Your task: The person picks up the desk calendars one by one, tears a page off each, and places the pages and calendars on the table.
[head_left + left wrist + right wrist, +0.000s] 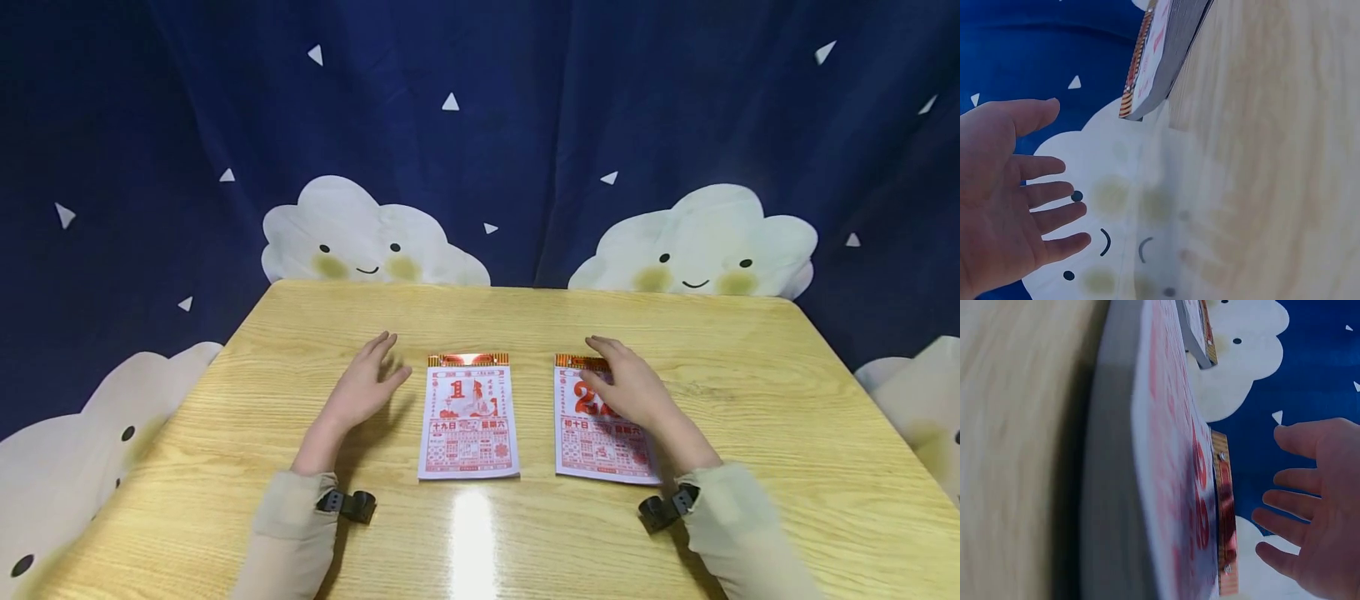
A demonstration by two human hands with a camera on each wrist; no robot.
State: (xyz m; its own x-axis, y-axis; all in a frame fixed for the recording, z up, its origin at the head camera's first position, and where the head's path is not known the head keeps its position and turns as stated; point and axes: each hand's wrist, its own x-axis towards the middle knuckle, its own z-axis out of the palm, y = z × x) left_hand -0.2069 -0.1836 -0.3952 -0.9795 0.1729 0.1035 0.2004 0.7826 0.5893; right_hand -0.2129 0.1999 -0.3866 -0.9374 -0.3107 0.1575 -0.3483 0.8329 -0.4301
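Note:
Two tear-off calendar pads lie side by side on a wooden table. The left calendar (469,425) shows a red "1" under a gold and red top strip. On the right calendar (600,446) a large red "2" shows, its other digit partly covered in the head view. My left hand (367,387), fingers extended and thumb apart, is just left of the left calendar and holds nothing. Over the upper right part of the right calendar hovers my right hand (630,385), empty, its fingers spread apart in the right wrist view. Thick page stacks show in both wrist views.
The light wooden table (750,400) carries both calendars, with a gap between them. Behind it hangs a dark blue curtain (525,125) with white triangles and smiling clouds. A black wrist camera (352,505) is strapped on each sleeve.

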